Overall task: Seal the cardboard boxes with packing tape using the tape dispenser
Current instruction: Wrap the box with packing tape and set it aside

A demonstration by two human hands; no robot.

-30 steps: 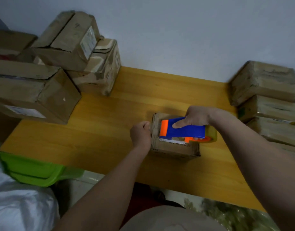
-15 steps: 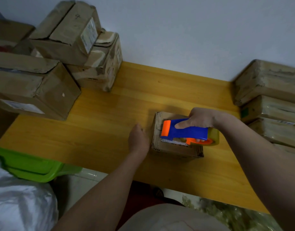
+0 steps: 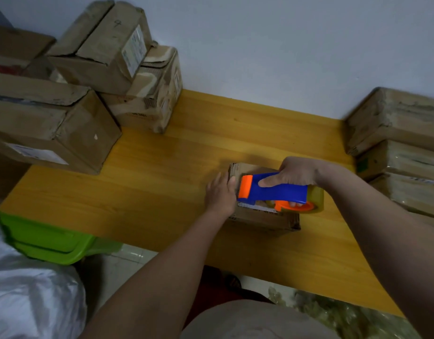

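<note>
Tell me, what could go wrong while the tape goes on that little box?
The left hand presses flat on the small cardboard box's left end, right beside the tape dispenser's orange front, so fingers might get nicked or taped. Only that hand steadies the box, so it may slide on the smooth wooden table when the right hand pulls.

The tabletop (image 3: 186, 187) was smooth yellow wood, the small box (image 3: 260, 216) matt creased cardboard, the tape dispenser (image 3: 279, 190) glossy plastic, the bin (image 3: 52, 241) shiny green plastic.
</note>
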